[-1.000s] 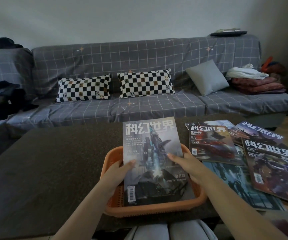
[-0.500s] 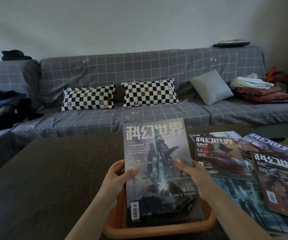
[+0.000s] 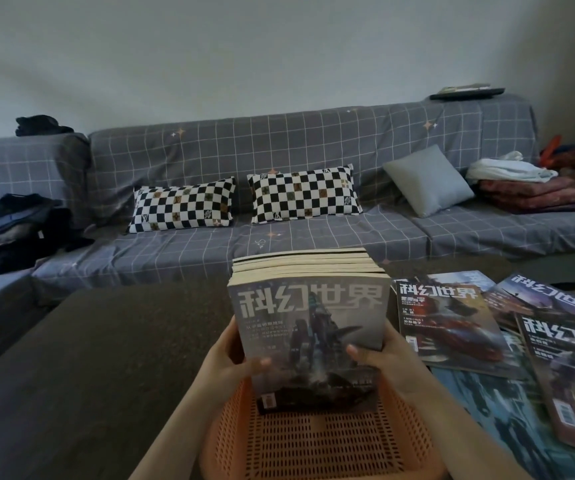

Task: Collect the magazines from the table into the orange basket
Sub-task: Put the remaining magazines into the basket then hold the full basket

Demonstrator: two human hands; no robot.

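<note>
Upright between both hands stands a stack of magazines (image 3: 308,327), its lower edge down in the orange basket (image 3: 313,441). The left hand (image 3: 230,365) grips the stack's left side, thumb curled over the cover; the right hand (image 3: 388,362) grips the right side likewise. Just right of the right fingers, more loose magazines (image 3: 452,327) lie spread on the dark table (image 3: 89,358). Beyond the fingertips runs a grey checked sofa (image 3: 313,140) with two chequered cushions (image 3: 182,209), and what seems to be folded bedding (image 3: 535,192) at its dim right end.
</note>
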